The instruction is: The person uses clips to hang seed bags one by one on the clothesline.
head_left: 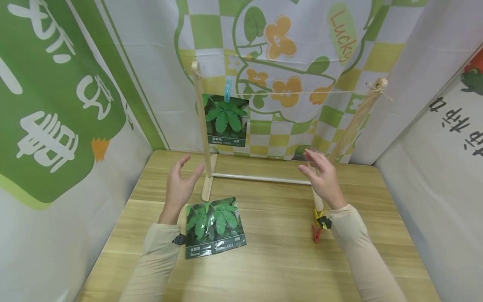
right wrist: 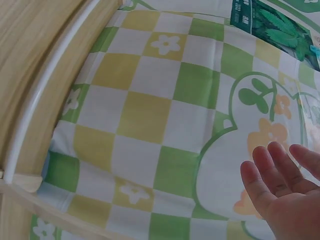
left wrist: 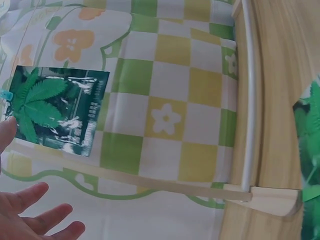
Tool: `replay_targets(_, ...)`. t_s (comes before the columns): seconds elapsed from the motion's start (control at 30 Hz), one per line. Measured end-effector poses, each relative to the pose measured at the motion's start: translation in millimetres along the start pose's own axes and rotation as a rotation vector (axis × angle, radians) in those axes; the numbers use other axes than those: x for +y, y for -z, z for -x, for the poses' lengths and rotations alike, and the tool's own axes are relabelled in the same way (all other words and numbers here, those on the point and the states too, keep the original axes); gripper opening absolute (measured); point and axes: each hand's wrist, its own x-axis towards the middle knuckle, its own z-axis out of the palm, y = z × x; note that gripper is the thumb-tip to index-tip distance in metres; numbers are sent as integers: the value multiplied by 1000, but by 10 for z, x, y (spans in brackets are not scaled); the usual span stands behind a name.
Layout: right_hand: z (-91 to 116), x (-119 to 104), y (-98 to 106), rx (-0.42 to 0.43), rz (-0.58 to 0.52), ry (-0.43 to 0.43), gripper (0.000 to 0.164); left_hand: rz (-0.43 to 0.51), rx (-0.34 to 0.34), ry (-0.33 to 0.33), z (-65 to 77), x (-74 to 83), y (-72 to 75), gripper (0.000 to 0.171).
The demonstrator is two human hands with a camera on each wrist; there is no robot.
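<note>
A glossy packet printed with green leaves (head_left: 225,121) hangs from a thin string (head_left: 294,92), held by a light-blue clothespin (head_left: 228,89). The string spans the two posts of a wooden frame. My left hand (head_left: 181,182) is in the air near the left post (head_left: 201,126), fingers spread and slightly bent, holding nothing. Near the right post (head_left: 356,117), my right hand (head_left: 322,176) is raised with loosely bent fingers, also holding nothing. What look like two overlapping leaf-printed packets (head_left: 216,228) lie on the table beside my left wrist.
A white crossbar (head_left: 260,179) joins the frame's feet low over the wooden table (head_left: 279,260). By my right sleeve lie a red clothespin (head_left: 316,233) and yellow and black ones (head_left: 322,220), partly covered. A checkered cloth (head_left: 205,31) hangs behind; printed curtains flank both sides.
</note>
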Motion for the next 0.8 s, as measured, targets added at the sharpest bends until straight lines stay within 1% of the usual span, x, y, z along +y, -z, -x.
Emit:
replay_targets(0.3, 119, 128, 33, -18, 5, -81, 53, -4, -30, 67, 58, -192, -22, 75)
replay_targets(0.5, 195, 252, 15, -13, -2, -128, 53, -55, -50, 121, 96, -347, -21, 77)
replay_targets(0.67, 268, 358, -6, 3, 1, -168, 53, -86, -45, 169, 125, -458, -37, 85)
replay_targets(0.8, 329, 411, -15, 8, -9, -228, 54, -110, -49, 201, 157, -519, -63, 85)
